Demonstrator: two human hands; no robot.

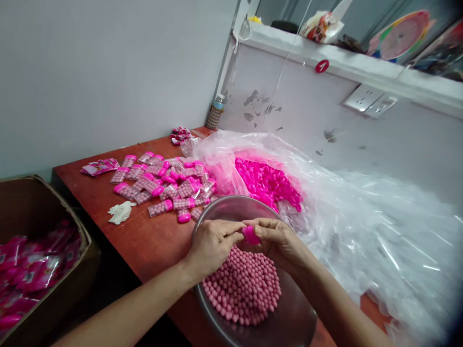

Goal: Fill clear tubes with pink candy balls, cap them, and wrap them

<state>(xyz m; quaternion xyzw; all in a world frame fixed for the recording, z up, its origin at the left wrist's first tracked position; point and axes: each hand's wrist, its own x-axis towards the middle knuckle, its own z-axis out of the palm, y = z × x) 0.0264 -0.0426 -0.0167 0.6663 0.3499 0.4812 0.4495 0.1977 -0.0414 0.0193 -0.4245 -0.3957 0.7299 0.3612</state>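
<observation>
Over the metal bowl (302, 315), both of my hands meet around a small bright pink cap (251, 235). My right hand (280, 241) has its thumb on the cap and its fingers curled behind. The closed fingertips of my left hand (213, 246) pinch at the cap's left side. Whether a clear container is joined to the cap is hidden by the fingers. Below the hands, a heap of pink beads (242, 289) lies in the bowl. Beyond it, several clear containers filled with beads and topped with pink caps (186, 188) are piled on the red table (162, 241).
An open plastic bag (224, 168) holds many loose pink caps (265, 183). To the right spreads a large clear bag (379, 241). A cardboard box (85, 231) of pink packets stands at the left. Packets (99, 166) and a white scrap (121, 212) lie on the table.
</observation>
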